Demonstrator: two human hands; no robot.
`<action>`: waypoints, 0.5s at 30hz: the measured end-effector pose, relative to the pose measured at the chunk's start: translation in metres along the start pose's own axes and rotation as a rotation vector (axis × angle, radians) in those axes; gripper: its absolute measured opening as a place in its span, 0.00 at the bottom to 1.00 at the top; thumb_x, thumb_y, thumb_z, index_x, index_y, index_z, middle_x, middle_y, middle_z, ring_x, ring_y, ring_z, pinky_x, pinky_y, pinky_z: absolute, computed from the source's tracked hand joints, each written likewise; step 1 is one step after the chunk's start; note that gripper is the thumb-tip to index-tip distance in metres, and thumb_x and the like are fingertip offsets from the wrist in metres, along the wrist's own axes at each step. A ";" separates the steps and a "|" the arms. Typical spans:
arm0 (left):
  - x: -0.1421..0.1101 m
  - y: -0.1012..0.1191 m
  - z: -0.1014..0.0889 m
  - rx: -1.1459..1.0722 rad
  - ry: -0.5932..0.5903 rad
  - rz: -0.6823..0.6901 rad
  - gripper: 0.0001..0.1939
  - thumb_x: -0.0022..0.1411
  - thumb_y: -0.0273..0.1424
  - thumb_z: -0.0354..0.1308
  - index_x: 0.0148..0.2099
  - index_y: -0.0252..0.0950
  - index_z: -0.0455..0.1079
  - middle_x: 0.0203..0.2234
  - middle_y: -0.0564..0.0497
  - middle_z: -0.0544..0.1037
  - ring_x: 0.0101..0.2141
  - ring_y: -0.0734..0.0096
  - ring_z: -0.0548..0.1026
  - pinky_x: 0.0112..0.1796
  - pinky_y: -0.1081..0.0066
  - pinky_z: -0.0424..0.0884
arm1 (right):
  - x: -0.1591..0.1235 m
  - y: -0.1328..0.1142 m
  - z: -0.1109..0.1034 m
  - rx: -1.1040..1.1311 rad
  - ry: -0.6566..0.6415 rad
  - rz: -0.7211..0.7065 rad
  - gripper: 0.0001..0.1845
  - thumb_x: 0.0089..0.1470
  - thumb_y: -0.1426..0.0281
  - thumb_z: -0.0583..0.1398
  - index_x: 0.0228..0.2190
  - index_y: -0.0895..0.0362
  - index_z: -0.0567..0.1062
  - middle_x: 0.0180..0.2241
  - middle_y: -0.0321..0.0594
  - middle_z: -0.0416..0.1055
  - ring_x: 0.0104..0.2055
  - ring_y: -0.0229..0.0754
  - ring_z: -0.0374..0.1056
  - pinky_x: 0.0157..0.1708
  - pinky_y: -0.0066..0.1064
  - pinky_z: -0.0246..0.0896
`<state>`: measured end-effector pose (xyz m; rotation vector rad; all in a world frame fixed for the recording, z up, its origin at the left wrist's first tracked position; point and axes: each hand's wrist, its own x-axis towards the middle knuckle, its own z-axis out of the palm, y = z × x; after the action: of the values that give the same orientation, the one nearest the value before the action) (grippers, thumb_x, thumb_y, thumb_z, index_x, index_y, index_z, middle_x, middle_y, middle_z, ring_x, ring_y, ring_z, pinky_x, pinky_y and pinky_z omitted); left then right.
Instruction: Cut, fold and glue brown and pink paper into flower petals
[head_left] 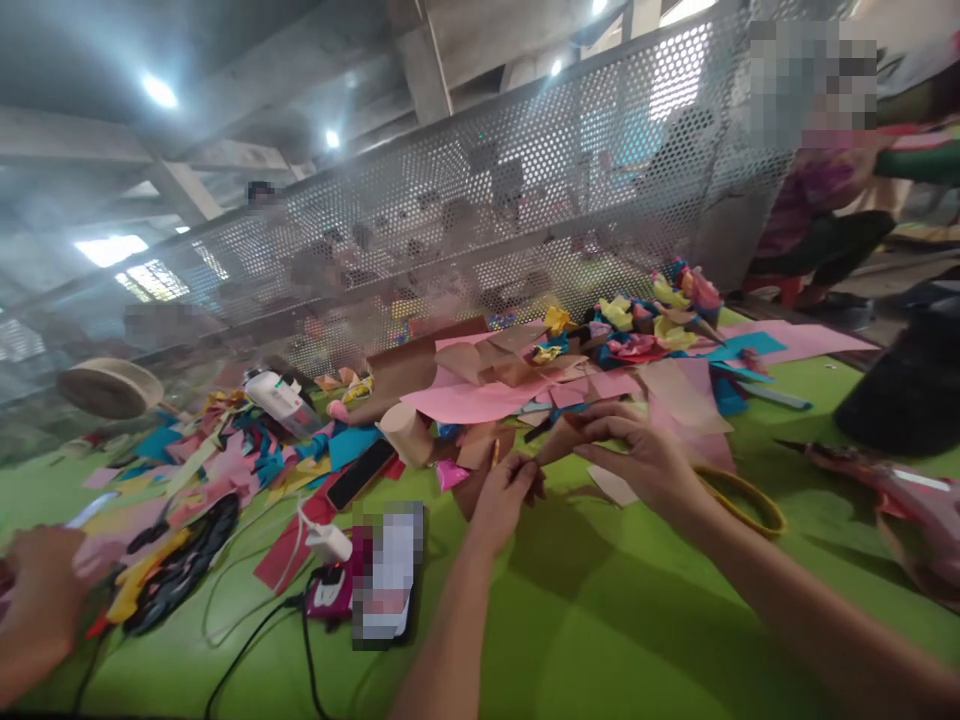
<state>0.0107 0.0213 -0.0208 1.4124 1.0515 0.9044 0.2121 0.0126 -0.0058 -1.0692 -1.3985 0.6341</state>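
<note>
Over the green table [600, 640], my two hands work close together on a small piece of brown paper [557, 440]. My left hand [510, 492] is closed, its fingertips pinching the paper's lower left end. The upper right end is pinched between thumb and fingers of my right hand [637, 450]. Just beyond my left hand lie a pink scrap [451, 474] and a cardboard tube [406, 436]. A yellow tape ring [742, 502] lies beside my right wrist, and a pale paper scrap [613, 486] rests below the right fingers.
Coloured paper is heaped along the back, against a perforated metal screen [525, 220]. At left are a white bottle [281, 400], phone [388, 575], charger cables and another person's hand [41, 590]. Pliers [832, 458] and a black container [904, 385] are at right; a person sits behind.
</note>
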 end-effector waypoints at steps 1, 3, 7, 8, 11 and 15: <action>0.000 0.000 0.000 -0.004 -0.002 -0.002 0.25 0.57 0.56 0.60 0.31 0.37 0.65 0.22 0.53 0.71 0.25 0.73 0.67 0.29 0.71 0.61 | 0.000 -0.002 0.000 0.000 0.002 -0.021 0.13 0.47 0.55 0.68 0.24 0.51 0.80 0.38 0.45 0.76 0.44 0.52 0.73 0.48 0.46 0.68; 0.001 -0.001 -0.001 -0.015 -0.007 -0.007 0.27 0.55 0.57 0.61 0.31 0.36 0.66 0.21 0.53 0.72 0.24 0.73 0.67 0.29 0.71 0.61 | 0.000 -0.004 0.001 -0.004 0.003 -0.056 0.13 0.48 0.55 0.68 0.24 0.51 0.79 0.37 0.45 0.77 0.42 0.51 0.73 0.45 0.44 0.70; 0.002 -0.003 -0.002 -0.039 -0.005 -0.007 0.30 0.52 0.60 0.63 0.30 0.36 0.66 0.21 0.53 0.73 0.24 0.73 0.68 0.29 0.71 0.62 | 0.000 -0.005 0.003 -0.015 0.009 -0.128 0.12 0.50 0.56 0.67 0.24 0.51 0.79 0.35 0.44 0.77 0.40 0.49 0.74 0.41 0.41 0.71; 0.002 -0.003 -0.002 -0.048 -0.001 -0.006 0.30 0.50 0.60 0.64 0.30 0.36 0.67 0.21 0.53 0.73 0.24 0.73 0.68 0.28 0.72 0.62 | 0.000 -0.005 0.004 -0.017 0.010 -0.147 0.12 0.51 0.57 0.67 0.24 0.51 0.78 0.35 0.44 0.77 0.39 0.49 0.74 0.40 0.40 0.71; 0.003 -0.004 -0.002 -0.068 0.007 -0.005 0.30 0.49 0.59 0.66 0.30 0.36 0.67 0.21 0.53 0.74 0.24 0.74 0.69 0.28 0.72 0.62 | -0.001 -0.003 0.004 -0.025 0.006 -0.170 0.11 0.52 0.59 0.66 0.24 0.52 0.77 0.35 0.44 0.77 0.39 0.48 0.74 0.39 0.39 0.70; 0.004 -0.004 -0.002 -0.062 0.000 -0.012 0.28 0.50 0.57 0.66 0.31 0.35 0.69 0.21 0.52 0.74 0.24 0.74 0.69 0.27 0.73 0.61 | 0.000 0.000 0.000 0.004 0.008 -0.082 0.12 0.51 0.59 0.66 0.24 0.53 0.77 0.35 0.44 0.76 0.39 0.49 0.73 0.41 0.41 0.68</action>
<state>0.0097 0.0252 -0.0250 1.3531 1.0221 0.9207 0.2123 0.0128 -0.0057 -1.0051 -1.4261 0.5726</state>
